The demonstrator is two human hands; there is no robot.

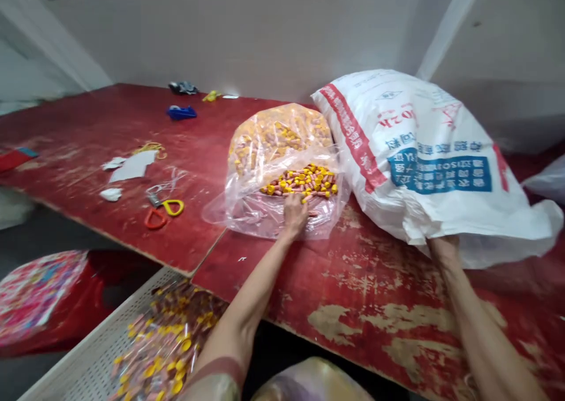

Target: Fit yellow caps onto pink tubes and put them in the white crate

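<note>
A clear plastic bag [247, 204] lies on its side, full of small pink pieces with yellow caps [304, 180]. At its mouth, my left hand [295, 214] is closed with curled fingers against the nearest pieces. A yellow cap shows by the fingertips; how many pieces the hand grips is hidden. To the right rests a bulging white woven sack [419, 118] with red and blue print. My right hand [444, 248] reaches under its open near edge, its fingers out of sight inside the sack.
Scissors [164, 211], white scraps [133, 165] and a blue tape dispenser [181, 112] lie left on the worn red table [273, 271]. Below its front edge stands a perforated white crate [88, 354] holding capped pieces. A red stool with a patterned cover [39, 295] is at lower left.
</note>
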